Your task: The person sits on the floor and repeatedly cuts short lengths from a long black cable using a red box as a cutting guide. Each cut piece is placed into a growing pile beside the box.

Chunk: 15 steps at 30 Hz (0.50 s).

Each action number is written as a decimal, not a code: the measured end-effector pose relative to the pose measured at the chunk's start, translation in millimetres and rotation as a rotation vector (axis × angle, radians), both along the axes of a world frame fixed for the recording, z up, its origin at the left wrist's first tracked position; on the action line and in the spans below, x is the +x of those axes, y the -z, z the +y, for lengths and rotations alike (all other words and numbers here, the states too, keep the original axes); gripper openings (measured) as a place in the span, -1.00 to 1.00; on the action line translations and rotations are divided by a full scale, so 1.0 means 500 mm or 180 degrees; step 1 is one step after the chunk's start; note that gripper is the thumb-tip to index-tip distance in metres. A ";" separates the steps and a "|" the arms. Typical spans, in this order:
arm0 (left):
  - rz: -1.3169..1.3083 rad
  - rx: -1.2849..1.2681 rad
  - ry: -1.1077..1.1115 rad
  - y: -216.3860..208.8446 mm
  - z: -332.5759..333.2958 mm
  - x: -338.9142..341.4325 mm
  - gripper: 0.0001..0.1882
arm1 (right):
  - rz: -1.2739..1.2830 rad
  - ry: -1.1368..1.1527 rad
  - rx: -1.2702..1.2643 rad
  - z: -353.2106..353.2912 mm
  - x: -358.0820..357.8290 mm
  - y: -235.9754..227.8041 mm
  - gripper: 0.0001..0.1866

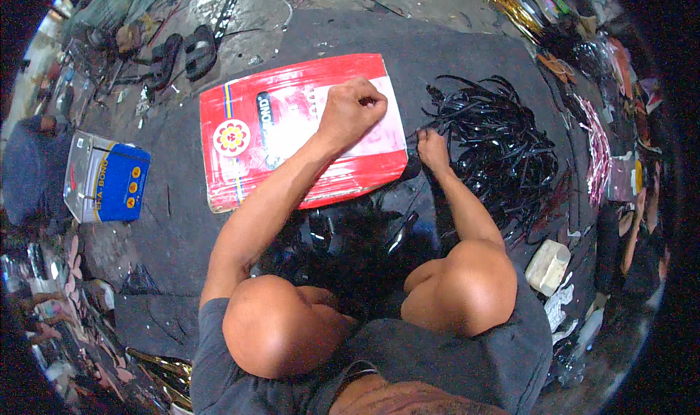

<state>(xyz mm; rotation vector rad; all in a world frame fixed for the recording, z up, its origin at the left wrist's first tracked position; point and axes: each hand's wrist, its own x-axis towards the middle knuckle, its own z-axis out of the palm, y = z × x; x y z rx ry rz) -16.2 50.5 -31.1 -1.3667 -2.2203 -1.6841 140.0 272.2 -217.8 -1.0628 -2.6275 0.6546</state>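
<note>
Dark grey mat covered most of the floor. On it, a red rectangular cardboard panel with a large white patch, round flower emblem and blue-yellow stripe lay slightly tilted, in front of the person. Tangled heap of glossy black strips was to the panel's right, close by. Shiny black material sat below the panel's near edge, partly in shadow, between the panel and the person's bent knees.

Blue, white and yellow box-shaped container stood well left of the panel. Long shiny gold strips lay at upper right; thin metallic pink strips lay right of the black heap. Pair of chunky black sandals was up left, beyond the panel.

Left hand: over the panel's upper right part, curled into a fist, fingers narrow; contents hidden, contact with panel could not be told. Off-white block was just right of the right knee. Right hand: between the panel's right edge and the black heap, at the heap's left fringe, fingers bunched; whether a strip was pinched there, could not tell, too small.
</note>
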 end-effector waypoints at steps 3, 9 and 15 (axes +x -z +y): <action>0.0168 0.0191 0.0139 0.001 -0.002 -0.006 -0.94 | -0.0125 -0.0228 -0.0073 -0.026 -0.020 -0.055 -0.60; 0.0246 0.0309 0.0217 -0.040 -0.036 0.055 -0.76 | -0.0179 -0.0208 0.0594 -0.052 0.011 -0.270 -0.64; -0.2017 0.0478 0.1259 -0.102 -0.037 0.160 -0.54 | 0.2043 -0.1349 -0.0328 -0.223 0.007 -0.570 -0.86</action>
